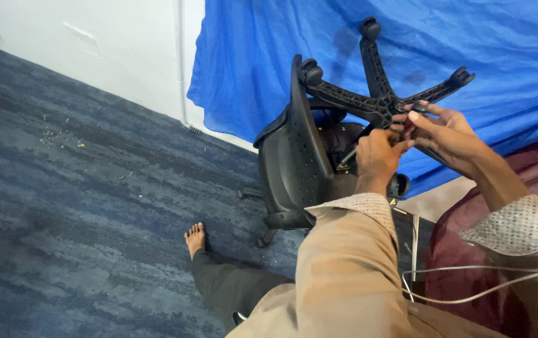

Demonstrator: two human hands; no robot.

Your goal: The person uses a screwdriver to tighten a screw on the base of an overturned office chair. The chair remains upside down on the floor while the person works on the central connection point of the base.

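Chair base [378,100] upturned on its side; my left hand [375,156] and right hand [444,134] close together, pinching at its hub.

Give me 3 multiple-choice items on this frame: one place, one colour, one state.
1. Where do both hands work?
A. at the hub of the chair base
B. on the backrest
C. on the carpet

2. What colour is the sheet behind the chair?
A. red
B. blue
C. green

3. How does the chair lie?
A. upright on its wheels
B. tipped over, base raised
C. folded flat

Answers:
1 A: left hand and right hand meet at the hub of the chair base.
2 B: the sheet is blue.
3 B: the chair lies tipped over on the carpet, its base in the air.
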